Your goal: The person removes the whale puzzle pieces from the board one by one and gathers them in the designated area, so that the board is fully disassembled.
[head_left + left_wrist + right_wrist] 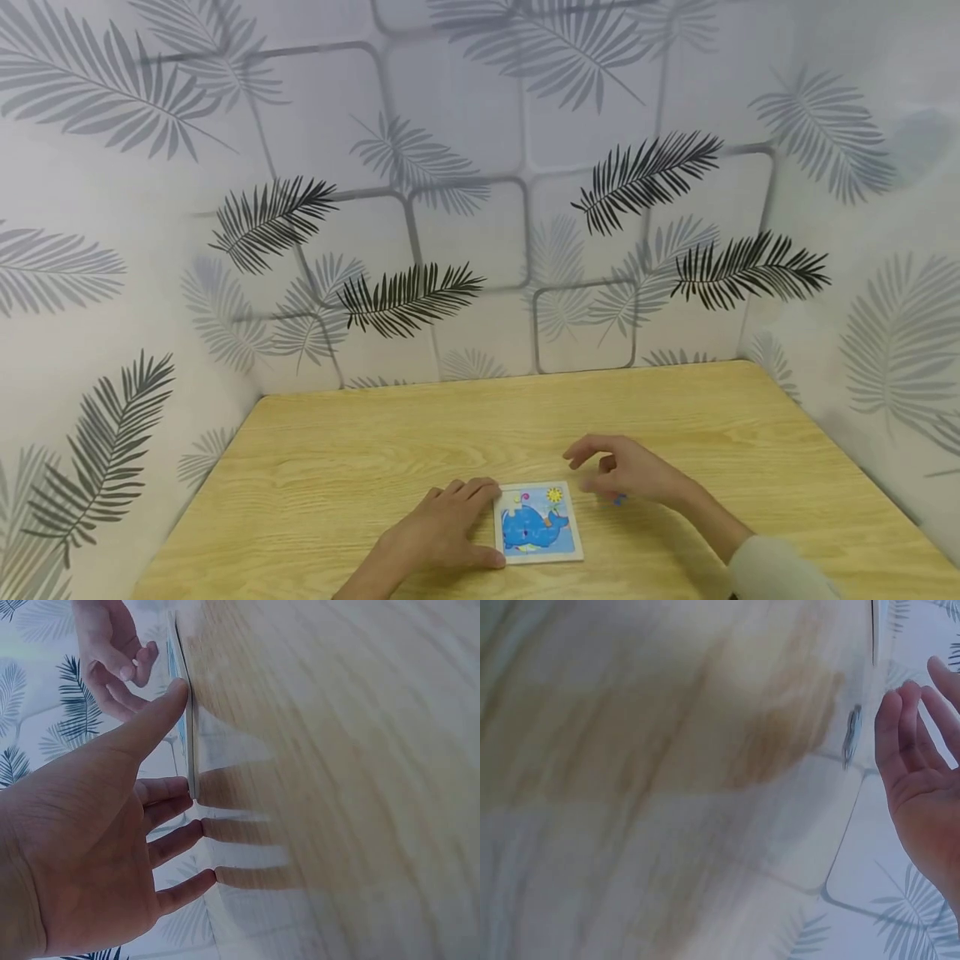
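A square jigsaw puzzle (536, 533) with a white border lies flat on the wooden table, picturing a blue whale and a yellow sun. Along its left side rests my left hand (442, 525), thumb at the near corner and fingers at the far one. In the left wrist view, my left thumb (161, 712) touches the board's edge and the other fingers spread with their tips down at the tabletop. My right hand (630, 471), slightly blurred, hovers right of the puzzle with loosely bent fingers. Below it lies a small blue puzzle piece (619, 500), seen edge-on as a thin piece (852, 736) in the right wrist view.
The light wooden table (337, 450) reaches back to a wall (465, 233) printed with grey and black feather-like leaves. More of the same patterned wall stands close on the left and right sides. A pale sleeve (780, 571) covers my right forearm.
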Demonstrator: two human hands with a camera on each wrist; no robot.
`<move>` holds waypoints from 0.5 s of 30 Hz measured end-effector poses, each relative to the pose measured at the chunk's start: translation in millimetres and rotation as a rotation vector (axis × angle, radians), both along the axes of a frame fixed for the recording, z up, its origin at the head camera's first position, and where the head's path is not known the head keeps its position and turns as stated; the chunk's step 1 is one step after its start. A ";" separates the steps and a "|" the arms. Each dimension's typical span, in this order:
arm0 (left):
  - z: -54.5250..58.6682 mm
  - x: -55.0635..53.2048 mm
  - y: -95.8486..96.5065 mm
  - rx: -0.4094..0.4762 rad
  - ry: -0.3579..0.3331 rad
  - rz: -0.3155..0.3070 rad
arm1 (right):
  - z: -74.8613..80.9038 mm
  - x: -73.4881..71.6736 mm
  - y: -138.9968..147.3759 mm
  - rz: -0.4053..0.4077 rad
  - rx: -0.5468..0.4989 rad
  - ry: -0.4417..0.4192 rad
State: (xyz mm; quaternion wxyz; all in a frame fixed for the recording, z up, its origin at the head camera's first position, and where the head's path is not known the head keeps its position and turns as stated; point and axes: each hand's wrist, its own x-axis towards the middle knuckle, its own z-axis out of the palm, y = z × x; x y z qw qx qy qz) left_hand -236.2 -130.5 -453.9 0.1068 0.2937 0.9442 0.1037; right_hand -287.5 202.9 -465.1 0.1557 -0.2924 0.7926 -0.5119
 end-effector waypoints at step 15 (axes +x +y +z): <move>1.5 1.8 -0.6 0.002 -0.011 0.035 | -3.6 -1.9 -37.2 0.040 0.081 0.032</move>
